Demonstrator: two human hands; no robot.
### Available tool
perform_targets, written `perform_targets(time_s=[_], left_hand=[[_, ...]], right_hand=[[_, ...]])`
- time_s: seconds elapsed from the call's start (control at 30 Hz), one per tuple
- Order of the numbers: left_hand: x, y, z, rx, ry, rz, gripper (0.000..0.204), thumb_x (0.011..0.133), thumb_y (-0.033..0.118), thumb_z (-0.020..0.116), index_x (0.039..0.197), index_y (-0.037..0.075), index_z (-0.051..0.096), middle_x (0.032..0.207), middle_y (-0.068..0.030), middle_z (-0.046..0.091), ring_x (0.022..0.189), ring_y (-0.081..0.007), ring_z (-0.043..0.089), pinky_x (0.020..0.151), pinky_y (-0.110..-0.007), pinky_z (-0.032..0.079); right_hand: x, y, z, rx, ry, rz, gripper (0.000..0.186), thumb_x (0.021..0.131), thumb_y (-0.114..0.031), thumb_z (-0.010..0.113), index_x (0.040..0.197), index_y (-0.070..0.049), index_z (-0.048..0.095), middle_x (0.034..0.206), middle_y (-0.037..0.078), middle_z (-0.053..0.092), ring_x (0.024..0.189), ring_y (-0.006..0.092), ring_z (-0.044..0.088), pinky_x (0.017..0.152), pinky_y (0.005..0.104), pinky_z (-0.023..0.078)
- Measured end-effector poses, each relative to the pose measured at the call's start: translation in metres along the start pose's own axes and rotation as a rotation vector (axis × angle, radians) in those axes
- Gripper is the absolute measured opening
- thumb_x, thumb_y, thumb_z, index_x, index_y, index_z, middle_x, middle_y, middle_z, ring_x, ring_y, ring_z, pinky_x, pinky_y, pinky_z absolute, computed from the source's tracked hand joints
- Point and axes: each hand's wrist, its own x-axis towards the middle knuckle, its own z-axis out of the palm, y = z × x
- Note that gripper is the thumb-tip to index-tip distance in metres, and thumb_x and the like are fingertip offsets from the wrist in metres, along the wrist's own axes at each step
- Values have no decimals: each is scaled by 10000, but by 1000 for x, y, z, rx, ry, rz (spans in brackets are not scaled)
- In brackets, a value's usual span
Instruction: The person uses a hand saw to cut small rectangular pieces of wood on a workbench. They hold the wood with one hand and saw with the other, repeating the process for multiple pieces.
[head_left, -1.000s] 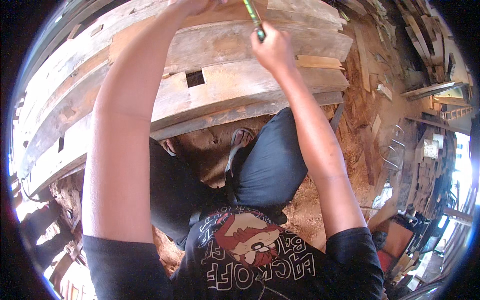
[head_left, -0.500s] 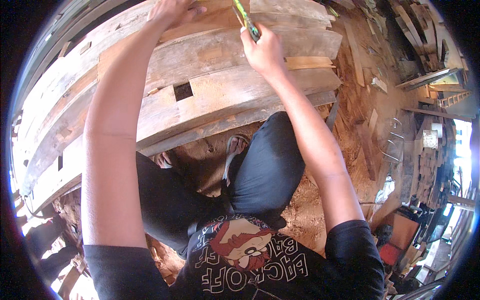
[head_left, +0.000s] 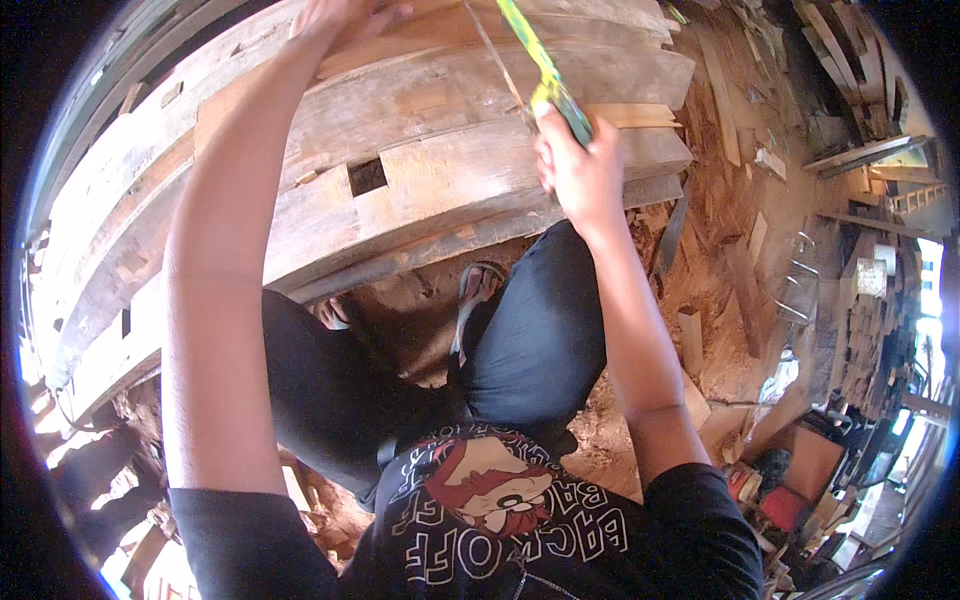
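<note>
My right hand (head_left: 580, 165) is closed around the handle of a hacksaw (head_left: 543, 65) with a yellow-green frame. Its thin blade slants up and leftward over the wooden planks (head_left: 430, 175), and its far end runs out of the picture. At the top edge my left hand (head_left: 345, 18) rests on the far planks with its fingers stretched out, partly cut off from view. A square hole (head_left: 367, 177) is cut through a near plank. Between the hands the boards lie side by side with worn, sawdusted faces.
Below the planks are my bent knees (head_left: 530, 330) and sandalled feet. Sawdust and offcuts (head_left: 735, 290) cover the ground at right. Farther right stand stacked boards (head_left: 860, 350), a bent metal rod frame (head_left: 797, 280) and a red object (head_left: 783, 508).
My right hand has drawn the hacksaw back toward me and to the right, so more of its frame and blade shows. My left hand stays nearly in place.
</note>
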Motion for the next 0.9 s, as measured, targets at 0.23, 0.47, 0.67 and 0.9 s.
perform_targets(time_s=[0.23,0.47,0.67,0.9], left_hand=[[-9,4,2,2,81,0,643,973,733,473,1368,258,653,1195,-155,742,1132,-372,699,959,-524,554],[3,-3,3,-14,23,-8,684,954,774,456,1369,266,650,1226,-147,732,1176,-354,681,988,-509,537],[-12,2,2,-46,53,58,727,957,775,453,1372,209,647,1156,-206,739,1125,-403,695,949,-540,552],[-16,14,-3,2,61,66,599,982,718,463,1205,212,694,1061,-185,758,1028,-401,724,864,-546,563]], right_hand=[[37,-15,32,245,-12,-47,251,990,-252,693,860,-54,610,605,-25,526,453,77,495,414,274,399],[-72,-12,-28,457,-63,72,217,1012,-243,682,915,-61,616,619,-41,511,461,50,459,406,245,354],[-116,-22,-43,218,23,100,246,1031,-266,662,926,-47,630,641,-26,536,468,54,460,428,239,368],[-86,-65,-63,418,-11,215,289,997,-278,708,844,-80,564,612,-14,511,429,73,461,388,242,382]])
